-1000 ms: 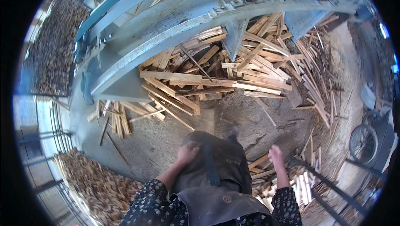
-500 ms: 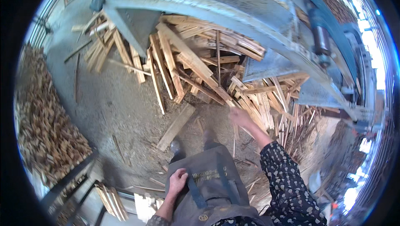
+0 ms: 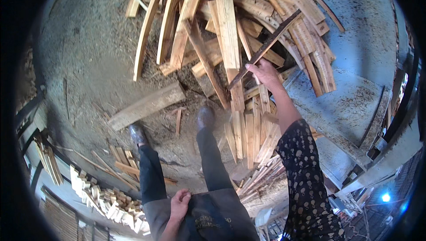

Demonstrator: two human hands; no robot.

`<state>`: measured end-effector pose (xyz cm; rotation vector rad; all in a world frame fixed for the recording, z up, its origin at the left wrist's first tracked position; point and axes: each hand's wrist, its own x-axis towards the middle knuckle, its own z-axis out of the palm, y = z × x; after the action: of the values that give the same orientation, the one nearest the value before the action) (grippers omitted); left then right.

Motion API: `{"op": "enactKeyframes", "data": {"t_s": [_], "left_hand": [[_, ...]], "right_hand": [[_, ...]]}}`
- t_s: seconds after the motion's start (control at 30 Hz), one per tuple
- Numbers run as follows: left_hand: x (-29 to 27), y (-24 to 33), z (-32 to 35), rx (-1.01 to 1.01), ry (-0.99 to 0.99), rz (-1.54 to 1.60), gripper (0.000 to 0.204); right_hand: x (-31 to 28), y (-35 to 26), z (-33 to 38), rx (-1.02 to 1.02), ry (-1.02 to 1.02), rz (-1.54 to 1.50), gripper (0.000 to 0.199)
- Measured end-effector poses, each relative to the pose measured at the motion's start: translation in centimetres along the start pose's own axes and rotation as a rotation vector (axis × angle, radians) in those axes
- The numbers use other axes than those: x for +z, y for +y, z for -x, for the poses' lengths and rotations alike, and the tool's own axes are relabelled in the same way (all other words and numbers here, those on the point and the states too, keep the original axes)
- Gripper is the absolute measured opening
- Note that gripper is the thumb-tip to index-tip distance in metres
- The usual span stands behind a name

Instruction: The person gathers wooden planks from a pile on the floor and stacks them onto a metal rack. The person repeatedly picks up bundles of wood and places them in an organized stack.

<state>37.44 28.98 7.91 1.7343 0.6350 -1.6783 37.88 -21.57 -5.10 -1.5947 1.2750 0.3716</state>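
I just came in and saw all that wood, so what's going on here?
A person stands at a messy pile of boards. The right hand holds a thin dark strip that slants over the pile. The left hand is by the apron, with nothing visible in it. One wide board lies on the floor near the boots.

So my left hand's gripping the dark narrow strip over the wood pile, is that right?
No, wrong hand: the head view shows your right hand gripping the dark narrow strip over the wood pile. Your left hand is down by the apron.
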Motion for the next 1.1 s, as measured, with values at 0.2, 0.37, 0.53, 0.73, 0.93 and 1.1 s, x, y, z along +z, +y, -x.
{"op": "enactKeyframes", "data": {"t_s": [0.2,0.37,0.53,0.73,0.93,1.1], "left_hand": [[2.3,1.6,-0.8,0.073,-0.021,-0.013,0.018],[1.5,3.4,-1.2,0.139,-0.058,-0.097,0.02],[-0.2,2.2,-1.0,0.103,-0.022,-0.072,0.02],[-0.8,2.3,-3.7,0.141,-0.025,-0.136,0.022],[5.1,14.1,-12.5,0.54,-0.012,-0.362,0.02],[13.1,27.4,-23.9,0.9,0.023,-0.23,0.039]], "right_hand": [[3.4,4.6,11.7,0.229,0.019,-0.24,0.039],[2.9,10.7,29.4,0.39,0.132,0.013,0.031],[1.5,22.8,56.1,0.873,0.003,0.493,0.044],[-1.9,26.8,55.0,0.872,-0.625,0.685,0.064],[7.7,20.2,17.0,0.069,0.071,0.004,0.063],[10.3,13.2,1.8,0.046,0.224,0.341,0.096]]}}
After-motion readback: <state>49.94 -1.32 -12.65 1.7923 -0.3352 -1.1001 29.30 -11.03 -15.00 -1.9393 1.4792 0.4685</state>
